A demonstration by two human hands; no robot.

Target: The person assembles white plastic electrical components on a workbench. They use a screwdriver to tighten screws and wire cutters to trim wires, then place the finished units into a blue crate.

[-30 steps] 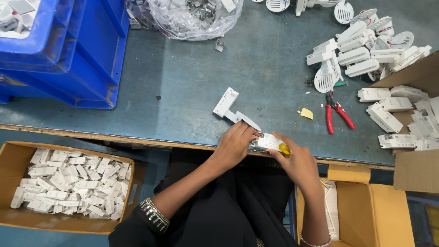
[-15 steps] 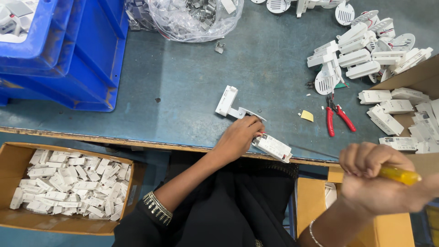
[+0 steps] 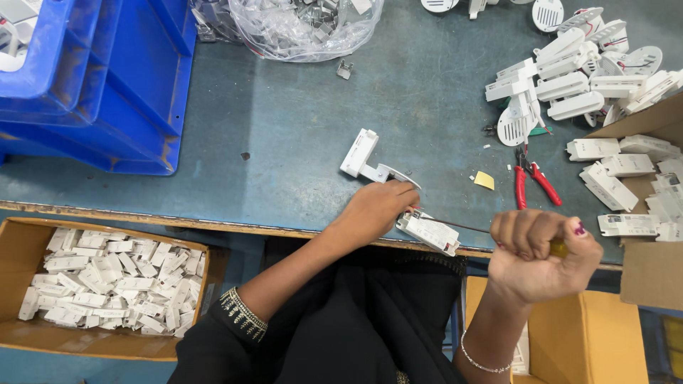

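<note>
The left hand (image 3: 376, 208) is reaching forward from a dark sleeve with a gold-patterned cuff, fingers curled down and pressing on one end of a small white rectangular driver module (image 3: 429, 232), pinning it at the near edge of the grey-blue worktop (image 3: 284, 128). The right hand (image 3: 541, 254) is hovering just in front of that edge, closed in a tight fist around a yellow-handled screwdriver (image 3: 558, 247); only a bit of the handle is showing past the fingers, and the thin dark shaft is running leftward to the module. A thin bracelet is circling the right wrist.

Just beyond the left hand, another white module with a small round bracket (image 3: 364, 158) is lying on the worktop. Red-handled pliers (image 3: 530, 181) and a small yellow scrap (image 3: 484, 180) are resting further right.

At lower left, an open cardboard box (image 3: 21, 249) is sitting below the worktop edge, holding many small white rectangular casings in a loose heap. At the right edge another cardboard box (image 3: 644, 270) is holding more white modules, with a loose pile of white modules and round vented covers (image 3: 569, 78) beyond it. Stacked blue plastic bins (image 3: 107, 92) are occupying the far left, and a clear plastic bag (image 3: 299, 28) of small metal parts is lying at the top centre. A yellowish carton (image 3: 605, 334) is standing below the right hand.
</note>
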